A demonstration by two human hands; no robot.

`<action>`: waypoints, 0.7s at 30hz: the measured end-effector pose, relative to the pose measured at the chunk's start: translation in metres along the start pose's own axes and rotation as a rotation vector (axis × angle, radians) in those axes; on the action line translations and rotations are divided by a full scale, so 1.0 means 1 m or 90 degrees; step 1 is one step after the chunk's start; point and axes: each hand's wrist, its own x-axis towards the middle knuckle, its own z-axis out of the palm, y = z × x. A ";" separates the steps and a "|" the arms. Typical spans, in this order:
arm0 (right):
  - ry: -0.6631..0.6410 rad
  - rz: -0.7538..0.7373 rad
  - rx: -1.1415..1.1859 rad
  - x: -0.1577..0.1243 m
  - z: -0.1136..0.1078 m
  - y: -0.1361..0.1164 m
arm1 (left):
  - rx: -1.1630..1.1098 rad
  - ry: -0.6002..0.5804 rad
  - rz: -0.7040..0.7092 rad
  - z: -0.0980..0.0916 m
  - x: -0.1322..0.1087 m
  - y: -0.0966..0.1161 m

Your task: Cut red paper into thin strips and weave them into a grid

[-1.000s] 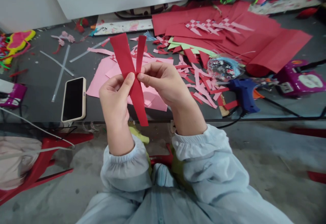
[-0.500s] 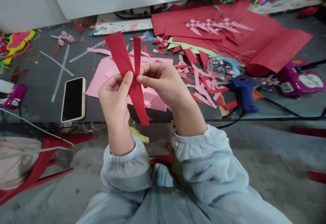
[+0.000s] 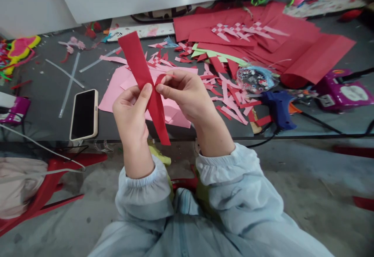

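My left hand [image 3: 130, 111] pinches a long red paper strip [image 3: 133, 56] between thumb and fingers. The strip slants from upper left down over the table's front edge. Beside its middle, my right hand [image 3: 188, 93] is closed on a narrower red paper strip [image 3: 160, 78], which bends over toward the fingers. Whether the two strips are one piece I cannot tell. Under both hands lie sheets of pink paper [image 3: 113, 89]. Red and pink paper scraps [image 3: 230, 89] are scattered to the right, and woven red-and-pink paper fish [image 3: 238, 29] rest on stacked red sheets [image 3: 201, 25].
A phone [image 3: 84, 115] lies at the left, near crossed clear glue sticks [image 3: 71, 76]. On the right are a blue glue gun [image 3: 279, 109] with its cord, a purple box [image 3: 344, 91] and a bag of beads [image 3: 255, 78]. A red stool [image 3: 58, 175] stands lower left.
The narrow strip stood upright before; now its upper part is bent over toward my right hand. My left hand and the wide strip have barely moved.
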 end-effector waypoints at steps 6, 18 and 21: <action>-0.019 0.055 -0.034 -0.001 -0.004 -0.002 | 0.015 0.003 -0.006 -0.002 0.000 -0.001; 0.002 -0.027 -0.008 0.001 -0.001 0.000 | -0.014 0.001 0.010 -0.001 0.001 -0.003; -0.005 0.004 -0.027 0.000 -0.002 -0.002 | -0.007 0.011 0.020 -0.002 0.002 -0.004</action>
